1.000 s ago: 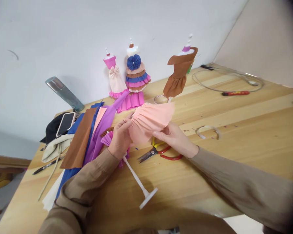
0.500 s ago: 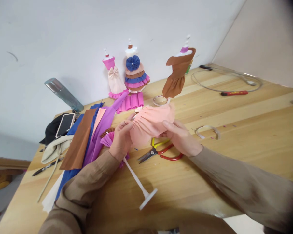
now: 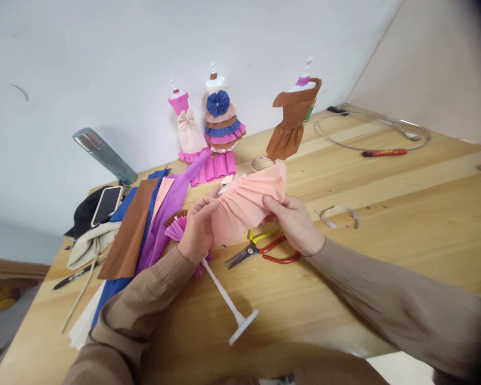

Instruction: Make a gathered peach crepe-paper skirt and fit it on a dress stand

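Note:
My left hand [image 3: 196, 231] grips a small mannequin on a white stand [image 3: 230, 305], tilted above the table, and pinches the gathered end of a peach crepe-paper skirt [image 3: 246, 202]. Pink ruffles [image 3: 176, 229] show beside that hand. My right hand [image 3: 294, 223] holds the skirt's right side, thumb on top and fingers underneath. The paper fans out between both hands. Red and yellow scissors [image 3: 260, 250] lie on the wooden table [image 3: 404, 214] just below the skirt.
Three dressed mini mannequins stand at the back: pink [image 3: 186, 128], layered multicolour [image 3: 221, 128], brown [image 3: 291, 123]. Crepe sheets [image 3: 144, 230] and a phone [image 3: 107, 204] lie left, beside a metal bottle [image 3: 104, 155]. A tape strip [image 3: 340, 215], a cable [image 3: 369, 133] and a red tool [image 3: 385, 153] lie right.
My right hand has shifted from under the skirt to grip its right edge, thumb over the paper. The skirt has been pulled up and spread slightly wider. My left hand stays put.

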The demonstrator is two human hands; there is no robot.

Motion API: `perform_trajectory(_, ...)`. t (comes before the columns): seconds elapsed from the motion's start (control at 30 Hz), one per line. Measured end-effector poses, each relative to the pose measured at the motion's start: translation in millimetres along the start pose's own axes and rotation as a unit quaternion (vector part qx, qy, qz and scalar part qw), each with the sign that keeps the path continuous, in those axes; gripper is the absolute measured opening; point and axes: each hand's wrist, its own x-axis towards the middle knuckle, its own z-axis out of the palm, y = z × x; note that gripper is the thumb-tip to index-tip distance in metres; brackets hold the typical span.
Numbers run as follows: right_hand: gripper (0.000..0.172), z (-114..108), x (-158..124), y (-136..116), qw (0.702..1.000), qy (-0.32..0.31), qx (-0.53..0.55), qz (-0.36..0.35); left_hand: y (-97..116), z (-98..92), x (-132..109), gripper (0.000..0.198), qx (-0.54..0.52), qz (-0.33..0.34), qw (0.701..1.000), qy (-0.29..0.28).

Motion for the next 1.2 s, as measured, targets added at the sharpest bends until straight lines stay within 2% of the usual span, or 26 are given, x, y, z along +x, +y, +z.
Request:
perform_trajectory(0.1,0.039,-0.5,1.6,2.6,0.999,0.013,-0.025,-0.034,0.6,0.9,-1.0,0.022,-0.002,0.001,1.000,-0.004)
perform_trajectory(0.2,0.039,-1.0,2.4,4.1,0.998,0.011,-0.037,-0.039,0.5,0.4,-1.1,0.021,-0.007,-0.001,1.000,-0.003)
perform_trajectory(0.37,0.041,-1.0,0.5,3.1,0.998,-0.020,-0.048,-0.026,-0.1,-3.1,1.4,0.021,-0.035,-0.004,0.999,-0.003)
perform_trajectory(0.57,0.044,1.8,-3.8,4.1,0.997,-0.067,-0.024,0.000,2.8,-6.5,4.7,0.010,-0.073,-0.004,0.997,-0.004)
perform_trajectory(0.73,0.046,3.2,-7.1,3.7,0.992,-0.120,0.025,0.037,6.9,-2.7,3.1,0.015,-0.062,0.017,0.998,-0.009)
perform_trajectory(0.93,0.034,2.7,-11.5,1.0,0.975,-0.197,0.051,0.089,8.7,-0.1,1.7,0.016,-0.035,0.029,0.999,0.004)
perform_trajectory(1.07,0.015,4.8,-13.7,-0.2,0.969,-0.230,0.046,0.078,8.4,-0.3,2.1,0.015,-0.035,0.036,0.999,0.001)
perform_trajectory(1.2,0.016,7.1,-15.0,-0.4,0.968,-0.241,0.023,0.062,7.1,-0.3,1.9,0.013,-0.052,0.039,0.998,-0.009)
